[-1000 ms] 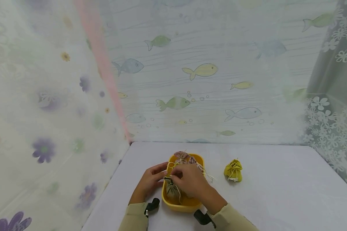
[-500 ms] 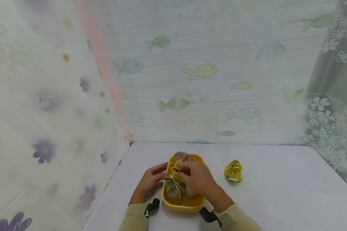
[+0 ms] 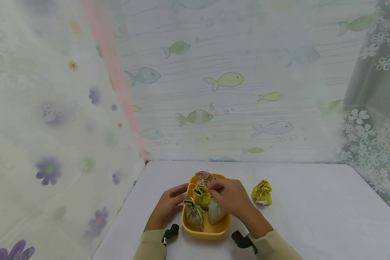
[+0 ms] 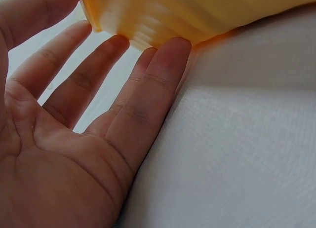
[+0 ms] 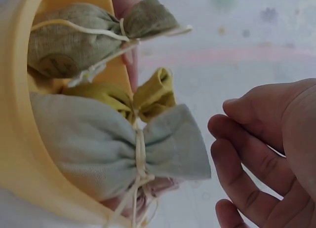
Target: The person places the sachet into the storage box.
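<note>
A yellow plastic basket [image 3: 206,236] holds several small drawstring pouches. At its near left sits a grey-green pouch [image 3: 194,216], with a mustard pouch [image 3: 202,198] behind it. The pale grey-blue pouch [image 3: 216,213] stands at the near right, tied with a cream cord. A pinkish pouch [image 3: 203,177] is at the far end. My left hand [image 3: 169,202] touches the basket's left wall with extended fingertips. Just off the mouth of the pale pouch, my right hand [image 5: 266,164] has loosely bent fingers with nothing between them; the right wrist view shows a gap there.
Another mustard pouch [image 3: 262,193] lies on the white table [image 3: 312,209] right of the basket. Behind the table hangs a fish-print curtain [image 3: 234,108]; a flower-print curtain [image 3: 52,144] runs along the left. Wrist cameras are strapped to both arms.
My right hand has drawn rightward from over the grey-green pouch, past the mustard one, to the pale pouch, uncovering the pouches. The left hand stays at the basket.
</note>
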Demonstrator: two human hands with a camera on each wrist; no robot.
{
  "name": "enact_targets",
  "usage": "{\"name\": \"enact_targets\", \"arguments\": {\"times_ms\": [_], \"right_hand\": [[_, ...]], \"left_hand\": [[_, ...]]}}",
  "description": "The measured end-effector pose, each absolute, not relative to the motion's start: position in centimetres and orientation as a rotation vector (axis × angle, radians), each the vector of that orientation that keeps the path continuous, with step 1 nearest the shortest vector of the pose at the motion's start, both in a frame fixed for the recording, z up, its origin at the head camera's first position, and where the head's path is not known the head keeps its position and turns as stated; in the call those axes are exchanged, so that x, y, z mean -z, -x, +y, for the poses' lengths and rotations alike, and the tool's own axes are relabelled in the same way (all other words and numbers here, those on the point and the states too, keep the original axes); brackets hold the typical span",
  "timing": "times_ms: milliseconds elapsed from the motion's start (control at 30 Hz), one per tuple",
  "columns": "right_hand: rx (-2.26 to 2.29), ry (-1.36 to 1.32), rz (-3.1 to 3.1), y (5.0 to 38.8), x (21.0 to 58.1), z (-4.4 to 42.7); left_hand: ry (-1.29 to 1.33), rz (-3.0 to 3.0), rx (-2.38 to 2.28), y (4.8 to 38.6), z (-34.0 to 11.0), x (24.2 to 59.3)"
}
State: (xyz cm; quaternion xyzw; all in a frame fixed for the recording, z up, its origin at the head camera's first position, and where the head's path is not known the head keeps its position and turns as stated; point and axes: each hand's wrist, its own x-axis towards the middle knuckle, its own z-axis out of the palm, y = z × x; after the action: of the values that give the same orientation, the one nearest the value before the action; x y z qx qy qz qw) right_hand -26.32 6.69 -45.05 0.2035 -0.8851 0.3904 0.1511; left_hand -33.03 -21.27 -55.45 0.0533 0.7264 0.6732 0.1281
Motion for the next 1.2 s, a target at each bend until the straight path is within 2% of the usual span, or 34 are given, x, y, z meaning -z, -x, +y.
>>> {"name": "enact_targets", "arguments": {"times_ms": [233, 800, 1200], "right_hand": [[-1.101, -0.584, -2.455, 26.0, 45.5, 8.6], [-0.917, -0.351, -2.452, 25.3, 45.3, 15.0], [-0.888, -0.293, -2.344, 26.6, 46.4, 18.3]], "left_hand": [[-0.153, 2.118, -1.955, 32.9, -21.3, 55.3], [-0.163, 2.122, -1.943, 32.9, -21.2, 55.3], [-0.146, 2.119, -1.953, 32.5, -21.1, 54.8]]}}
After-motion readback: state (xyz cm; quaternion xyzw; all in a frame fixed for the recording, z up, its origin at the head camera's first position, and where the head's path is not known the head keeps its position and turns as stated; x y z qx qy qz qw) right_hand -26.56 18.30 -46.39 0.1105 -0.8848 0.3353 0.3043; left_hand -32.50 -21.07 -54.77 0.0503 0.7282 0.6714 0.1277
